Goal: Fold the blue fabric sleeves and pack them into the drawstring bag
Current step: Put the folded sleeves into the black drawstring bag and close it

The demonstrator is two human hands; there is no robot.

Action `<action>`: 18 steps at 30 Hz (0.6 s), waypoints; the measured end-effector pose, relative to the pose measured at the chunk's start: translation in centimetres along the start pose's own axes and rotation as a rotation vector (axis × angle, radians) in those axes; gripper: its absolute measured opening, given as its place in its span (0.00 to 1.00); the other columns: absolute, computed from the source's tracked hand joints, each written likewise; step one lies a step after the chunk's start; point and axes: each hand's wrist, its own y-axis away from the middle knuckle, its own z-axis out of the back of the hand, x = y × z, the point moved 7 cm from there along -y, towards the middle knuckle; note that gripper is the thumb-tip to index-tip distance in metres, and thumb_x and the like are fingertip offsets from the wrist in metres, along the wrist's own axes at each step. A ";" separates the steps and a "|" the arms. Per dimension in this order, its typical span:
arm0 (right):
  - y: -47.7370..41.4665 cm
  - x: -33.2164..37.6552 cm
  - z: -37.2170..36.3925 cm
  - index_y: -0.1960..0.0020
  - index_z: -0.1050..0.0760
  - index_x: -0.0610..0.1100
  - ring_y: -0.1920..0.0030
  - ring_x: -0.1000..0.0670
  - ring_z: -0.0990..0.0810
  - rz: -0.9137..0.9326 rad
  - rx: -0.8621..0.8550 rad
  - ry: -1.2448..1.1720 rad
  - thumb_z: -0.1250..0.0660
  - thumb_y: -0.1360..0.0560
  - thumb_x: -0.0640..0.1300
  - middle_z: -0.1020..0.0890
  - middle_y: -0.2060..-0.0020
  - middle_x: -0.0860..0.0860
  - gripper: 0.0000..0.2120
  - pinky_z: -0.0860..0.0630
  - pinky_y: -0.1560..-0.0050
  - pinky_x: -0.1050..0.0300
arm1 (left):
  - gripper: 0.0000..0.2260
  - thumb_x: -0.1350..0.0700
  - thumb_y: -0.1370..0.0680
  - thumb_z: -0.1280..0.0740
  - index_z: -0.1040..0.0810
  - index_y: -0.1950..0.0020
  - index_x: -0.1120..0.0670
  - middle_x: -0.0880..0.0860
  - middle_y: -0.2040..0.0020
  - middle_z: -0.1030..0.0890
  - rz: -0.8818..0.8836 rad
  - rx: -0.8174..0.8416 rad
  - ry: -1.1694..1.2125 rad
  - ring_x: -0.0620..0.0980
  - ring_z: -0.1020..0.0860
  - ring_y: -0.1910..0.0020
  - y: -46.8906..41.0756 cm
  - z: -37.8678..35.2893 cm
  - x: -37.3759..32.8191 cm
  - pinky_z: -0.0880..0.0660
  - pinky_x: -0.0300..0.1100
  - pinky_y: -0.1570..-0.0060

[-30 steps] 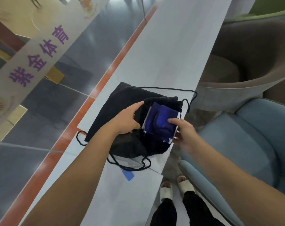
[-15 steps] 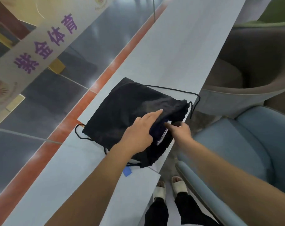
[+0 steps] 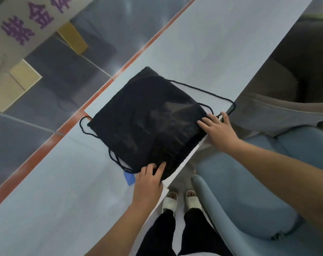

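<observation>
The black drawstring bag (image 3: 147,119) lies flat on the pale table (image 3: 203,43), its mouth toward me at the table's near edge. No blue fabric shows; the sleeves are hidden inside. My left hand (image 3: 150,177) rests with fingers apart on the bag's near corner. My right hand (image 3: 217,129) lies spread on the bag's right corner, thumb beside the black cord (image 3: 212,95) that loops past the table edge. Neither hand visibly grips anything.
A small blue tape patch (image 3: 129,178) sits on the table beside my left hand. A blue armchair (image 3: 249,191) stands close at the right, a brown chair (image 3: 289,80) behind it. My feet in white slippers (image 3: 181,199) are under the table edge.
The blue fabric went from showing in the bag's open mouth to fully hidden. The bag's mouth dropped shut and flat. Both hands moved apart to its two near corners.
</observation>
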 end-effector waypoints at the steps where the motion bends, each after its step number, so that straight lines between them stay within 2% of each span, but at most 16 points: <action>1: -0.3 -0.2 -0.2 0.32 0.26 0.43 0.33 0.41 0.26 0.022 -0.014 0.028 0.25 0.39 0.32 0.20 0.41 0.45 0.35 0.42 0.33 0.32 | 0.32 0.62 0.37 0.20 0.21 0.33 0.51 0.53 0.51 0.20 0.000 0.006 -0.033 0.53 0.22 0.56 -0.1 0.0 0.0 0.20 0.45 0.60; 4: -0.3 -0.8 -0.1 0.44 0.21 0.44 0.46 0.42 0.20 0.056 -0.050 0.063 0.23 0.43 0.32 0.17 0.53 0.48 0.28 0.39 0.39 0.39 | 0.35 0.68 0.40 0.22 0.20 0.34 0.53 0.53 0.55 0.20 -0.021 0.043 -0.106 0.53 0.22 0.60 -0.1 0.1 -0.2 0.22 0.43 0.67; 7: 0.2 -0.9 0.9 0.54 0.18 0.45 0.54 0.42 0.19 0.080 -0.088 0.029 0.23 0.46 0.32 0.17 0.59 0.49 0.22 0.39 0.44 0.45 | 0.30 0.67 0.35 0.23 0.21 0.33 0.52 0.50 0.56 0.19 -0.007 0.064 -0.096 0.50 0.21 0.61 0.2 1.2 0.8 0.21 0.41 0.67; 11: 0.8 -1.0 5.8 0.60 0.16 0.47 0.55 0.42 0.18 0.018 -0.264 -0.177 0.20 0.39 0.36 0.15 0.62 0.50 0.11 0.39 0.44 0.45 | 0.23 0.61 0.40 0.18 0.16 0.47 0.54 0.49 0.65 0.18 -0.037 -0.063 -0.052 0.51 0.21 0.69 0.5 6.3 2.3 0.23 0.41 0.69; 14: 1.3 -0.3 10.3 0.59 0.14 0.47 0.53 0.41 0.17 -0.015 -0.367 -0.228 0.21 0.34 0.40 0.14 0.62 0.50 0.06 0.39 0.43 0.43 | 0.15 0.61 0.38 0.20 0.20 0.56 0.53 0.50 0.70 0.22 -0.021 -0.117 -0.007 0.49 0.28 0.73 1.0 10.0 4.5 0.34 0.36 0.73; 16: 1.5 0.1 13.6 0.58 0.15 0.48 0.52 0.41 0.18 -0.057 -0.418 -0.218 0.23 0.31 0.42 0.14 0.61 0.50 0.03 0.39 0.42 0.44 | 0.11 0.61 0.33 0.25 0.23 0.55 0.52 0.51 0.67 0.22 0.035 -0.154 0.042 0.52 0.25 0.70 1.1 12.4 6.6 0.31 0.40 0.72; 18: 1.5 0.4 17.3 0.55 0.16 0.49 0.49 0.41 0.19 -0.098 -0.466 -0.220 0.28 0.27 0.43 0.15 0.59 0.50 0.02 0.40 0.40 0.44 | 0.09 0.58 0.27 0.32 0.24 0.48 0.50 0.50 0.58 0.21 0.138 -0.165 0.110 0.53 0.21 0.59 0.8 15.7 8.8 0.24 0.46 0.62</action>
